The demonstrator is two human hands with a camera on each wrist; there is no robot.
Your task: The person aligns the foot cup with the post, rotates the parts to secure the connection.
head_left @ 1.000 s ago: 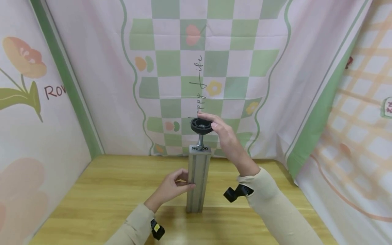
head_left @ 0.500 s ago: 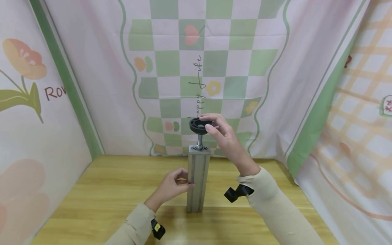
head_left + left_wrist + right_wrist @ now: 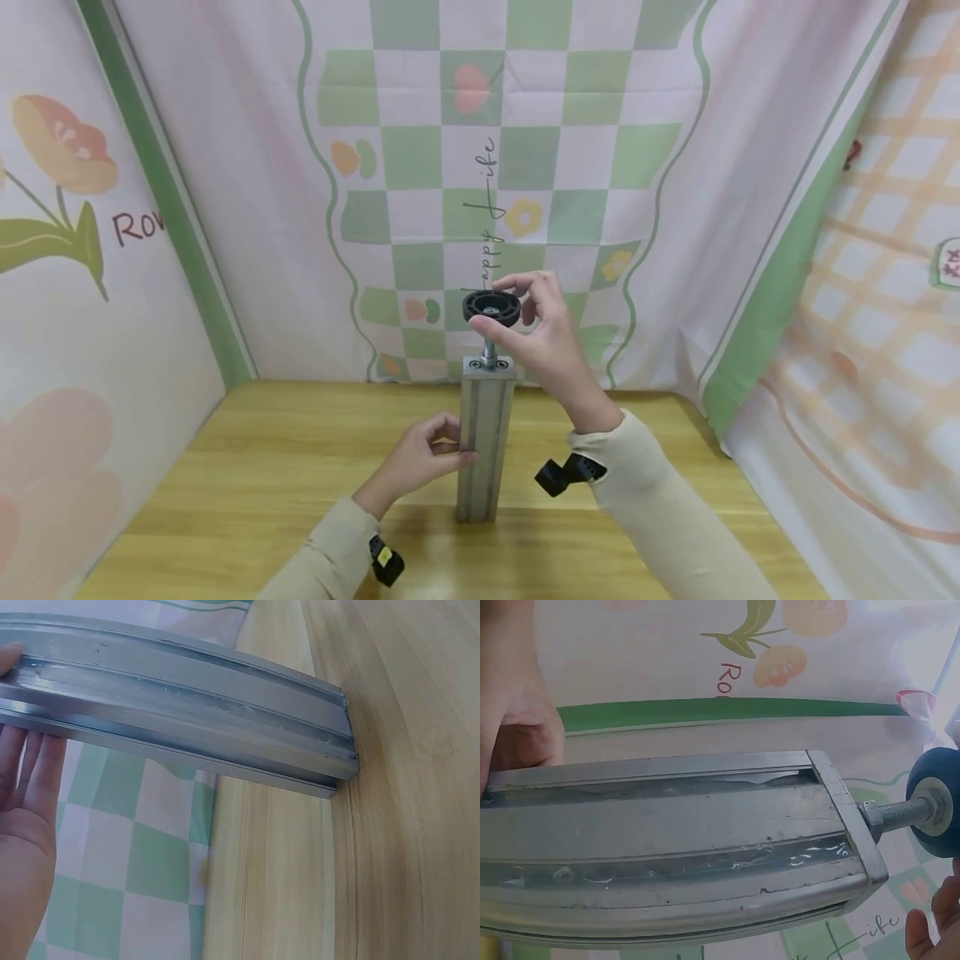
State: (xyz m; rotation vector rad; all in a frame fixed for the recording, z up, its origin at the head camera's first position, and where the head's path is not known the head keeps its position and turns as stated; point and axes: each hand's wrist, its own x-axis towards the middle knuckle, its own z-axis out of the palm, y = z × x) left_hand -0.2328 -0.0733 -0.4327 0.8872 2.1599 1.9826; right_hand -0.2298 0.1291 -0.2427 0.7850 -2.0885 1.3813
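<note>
A silver aluminium extrusion [image 3: 487,442] stands upright on the table. My left hand [image 3: 412,460] grips its left side, thumb in front and fingers behind; the left wrist view shows the extrusion's lower end [image 3: 300,727] on the wood. A threaded stud [image 3: 901,816] with a nut rises from the extrusion's end plate [image 3: 847,814]. On top of the stud sits a black round levelling foot [image 3: 471,310], its ribbed underside facing up. My right hand [image 3: 551,333] pinches the foot's rim, thumb at the near side and fingers at the far side. Some right-hand fingers are partly hidden.
The wooden table [image 3: 300,467] spreads around the extrusion. A green-and-white checked cloth [image 3: 585,158] hangs behind it, with patterned cloths at both sides. A black wrist camera [image 3: 566,475] is strapped to my right wrist, another [image 3: 386,565] to my left.
My right hand's fingers have gone from nearly straight to curled, and its thumb has slid left along the foot's near rim. My left hand and the extrusion stay where they were.
</note>
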